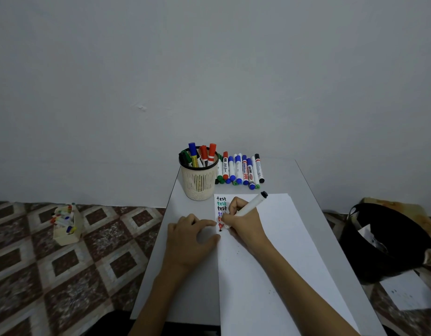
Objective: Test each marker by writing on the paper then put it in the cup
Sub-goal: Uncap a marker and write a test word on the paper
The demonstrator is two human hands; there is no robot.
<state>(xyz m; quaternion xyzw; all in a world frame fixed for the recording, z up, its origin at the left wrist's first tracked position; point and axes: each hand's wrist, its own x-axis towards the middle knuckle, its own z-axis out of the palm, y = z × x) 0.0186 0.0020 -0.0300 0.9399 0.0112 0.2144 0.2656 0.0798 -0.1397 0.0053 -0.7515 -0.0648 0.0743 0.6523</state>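
Fingers (pixel 234 205) of the right hand (pixel 243 221) are clamped round a white marker (pixel 252 205). Its tip is down on the paper (pixel 270 251) near the left edge and its black end leans toward 1 o'clock. The left hand (pixel 190 238) lies at 9 o'clock of the tip, relaxed and gripping nothing, w/ fingertips touching the sheet's edge.

The tip sits at the bottom of a column of words (pixel 221 203), so this looks like mid-word on a new line. To do it well:
- Press the sheet flat w/ the left hand so it can't skid on the worktop (pixel 185 287).
- Use light, short strokes, just enough to judge the ink.
- Lift the wrist clear of the wet lines above.

The cup (pixel 199 183) stands at 11 o'clock of the writing hand, approx half full. Aim for a gap and drop the marker in upright. The cap isn't visible, so can't tell where it is. More markers (pixel 241 169) lie in a row at 12 o'clock, just beside the cup.
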